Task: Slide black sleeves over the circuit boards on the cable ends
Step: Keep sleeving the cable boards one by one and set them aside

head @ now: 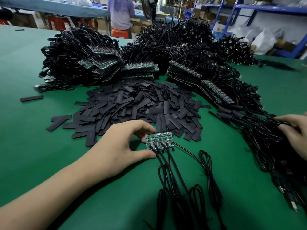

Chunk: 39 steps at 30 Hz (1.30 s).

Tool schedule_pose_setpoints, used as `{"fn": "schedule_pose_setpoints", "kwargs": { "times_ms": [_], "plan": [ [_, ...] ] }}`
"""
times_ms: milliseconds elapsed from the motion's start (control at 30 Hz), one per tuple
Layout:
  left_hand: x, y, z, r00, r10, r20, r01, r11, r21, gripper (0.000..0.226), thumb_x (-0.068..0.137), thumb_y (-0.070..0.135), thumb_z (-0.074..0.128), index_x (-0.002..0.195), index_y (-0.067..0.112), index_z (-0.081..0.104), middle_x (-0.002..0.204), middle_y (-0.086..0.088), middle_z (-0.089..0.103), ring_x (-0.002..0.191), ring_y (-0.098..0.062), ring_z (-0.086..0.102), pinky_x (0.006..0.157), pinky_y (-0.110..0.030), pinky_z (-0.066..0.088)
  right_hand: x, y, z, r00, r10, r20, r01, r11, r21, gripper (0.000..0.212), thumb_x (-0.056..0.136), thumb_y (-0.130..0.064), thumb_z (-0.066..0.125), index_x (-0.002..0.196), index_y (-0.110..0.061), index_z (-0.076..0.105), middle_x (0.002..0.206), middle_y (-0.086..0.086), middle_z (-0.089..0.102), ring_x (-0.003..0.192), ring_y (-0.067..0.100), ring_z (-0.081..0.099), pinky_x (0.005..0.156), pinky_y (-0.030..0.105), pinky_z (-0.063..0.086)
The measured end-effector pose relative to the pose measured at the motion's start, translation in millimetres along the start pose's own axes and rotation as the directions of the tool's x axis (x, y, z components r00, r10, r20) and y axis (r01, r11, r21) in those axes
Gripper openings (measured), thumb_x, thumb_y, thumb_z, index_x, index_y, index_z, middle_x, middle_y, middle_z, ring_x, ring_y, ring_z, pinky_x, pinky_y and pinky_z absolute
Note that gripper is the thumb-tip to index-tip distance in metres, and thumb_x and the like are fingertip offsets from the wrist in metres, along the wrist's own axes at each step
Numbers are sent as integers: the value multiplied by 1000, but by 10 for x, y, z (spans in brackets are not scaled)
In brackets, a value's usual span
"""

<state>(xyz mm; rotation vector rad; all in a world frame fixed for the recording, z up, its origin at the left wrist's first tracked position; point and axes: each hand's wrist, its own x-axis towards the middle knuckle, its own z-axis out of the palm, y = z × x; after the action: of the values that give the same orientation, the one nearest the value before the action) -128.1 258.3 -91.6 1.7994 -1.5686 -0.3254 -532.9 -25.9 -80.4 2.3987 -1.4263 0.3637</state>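
Note left hand (126, 143) pinching row of circuit boards (159, 140) on mat (49, 146) at near centre, long axis near to far, bare ends facing sleeve pile (137, 107) just beyond, cables (167, 163) trailing near, with right hand (294, 130) curled on cable bundle (259, 135) at right, farther from pile.

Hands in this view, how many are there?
2. The left hand pinches the circuit board strip at centre; the right hand holds the cable bundle at the right edge. The background person's hands are hidden.

Green table (49, 155); black sleeves (137, 105); green circuit boards (158, 140); black cables (179, 171).
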Motion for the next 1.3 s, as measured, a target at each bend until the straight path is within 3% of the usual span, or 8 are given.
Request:
{"fn": "schedule_pose_setpoints", "kwargs": {
  "times_ms": [100, 200, 333, 433, 667, 900, 1233, 1300],
  "plan": [
    [-2, 12, -10, 996, -76, 38, 81, 984, -159, 45, 73, 22, 89, 112, 34, 69, 89, 9, 69, 86, -3, 66, 75, -13, 46, 41, -519, -422, 992, 49, 114, -48, 999, -9, 50, 86, -58, 37, 109, -23, 65, 93, 13, 57, 88, 40, 52, 79, 61, 48],
    [8, -2, -26, 984, -120, 131, 162, 905, -393, 39, 87, 2, 75, 115, 29, 70, 87, 10, 67, 77, -5, 62, 72, -19, 50, -46, -1301, -834, 994, -92, -56, 101, 975, 198, 46, 91, -66, 40, 119, -36, 61, 103, 2, 57, 106, 33, 53, 88, 52, 49],
    [31, 3, -21, 980, -160, 121, 200, 822, -533, 26, 86, 26, 76, 111, 27, 76, 93, -5, 73, 78, -10, 63, 76, -18, 52, -184, -2225, -900, 924, -364, 112, 243, 789, 564, 50, 91, -65, 43, 124, -37, 68, 110, -17, 59, 106, 4, 52, 90, 27, 37],
    [43, 19, -5, 981, -176, 80, 191, 801, -567, 32, 76, 30, 78, 107, 25, 78, 94, -6, 76, 75, -12, 63, 74, -18, 53, -126, -2622, -700, 897, -416, 150, 227, 724, 652, 47, 91, -60, 47, 124, -34, 67, 112, -18, 62, 108, 3, 55, 95, 28, 43],
    [54, -12, -49, 960, -279, -24, 189, 708, -680, 32, 74, 23, 78, 105, 13, 77, 90, -8, 78, 71, -7, 67, 69, -16, 54, 97, -2844, -463, 874, -459, 159, 15, 353, 936, 33, 84, -60, 62, 90, -30, 74, 80, 1, 74, 70, 9, 60, 75, 47, 53],
    [68, -17, -61, 960, -277, -48, 169, 704, -690, 16, 77, 29, 73, 87, 18, 81, 79, -2, 75, 68, -7, 62, 66, -16, 53, 131, -2897, -387, 874, -477, 97, -31, 146, 989, 17, 88, -44, 67, 91, -30, 75, 80, -1, 74, 70, 13, 55, 72, 37, 43],
    [115, -6, -113, 948, -299, 112, 256, 500, -827, 23, 73, 22, 74, 91, 11, 82, 92, -9, 77, 76, -11, 67, 72, -19, 57, 189, -2913, -395, 796, -597, 103, -205, -105, 973, 15, 89, -27, 69, 93, -13, 74, 87, 6, 73, 80, 10, 64, 80, 19, 50],
    [127, -7, -147, 944, -307, 124, 268, 490, -829, 25, 73, 21, 74, 94, 9, 82, 93, -10, 77, 75, -11, 68, 69, -19, 57, 202, -2902, -405, 795, -598, 102, -175, -65, 982, 16, 91, -29, 70, 91, -14, 75, 88, 11, 74, 80, 11, 63, 82, 23, 49]
  ]
}}
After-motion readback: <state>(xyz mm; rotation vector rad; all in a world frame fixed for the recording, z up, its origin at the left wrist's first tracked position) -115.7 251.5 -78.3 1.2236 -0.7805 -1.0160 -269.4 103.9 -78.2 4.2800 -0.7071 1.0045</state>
